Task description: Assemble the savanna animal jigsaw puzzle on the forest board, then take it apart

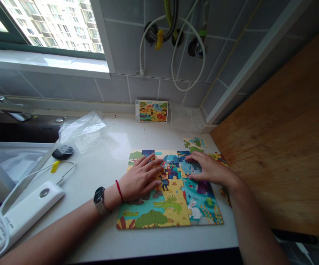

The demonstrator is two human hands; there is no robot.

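A colourful jigsaw puzzle (173, 206) lies mostly assembled on the white counter (107, 154). My left hand (141, 178) rests flat on its left middle, fingers spread, with a watch and a red string on that wrist. Over the upper right part lies my right hand (207, 168), fingers stretched flat and pressing on the pieces. Both hands hold nothing. A loose puzzle piece (195, 142) sits just beyond the puzzle's top right corner. The puzzle's picture card (151, 111) leans against the tiled wall behind.
A clear plastic bag (83, 129) and a dark mouse-like object (62, 151) lie at the left. A white power strip (21, 215) with its cable sits at the near left. A wooden board (286, 147) borders the right. Hoses (176, 44) hang on the wall.
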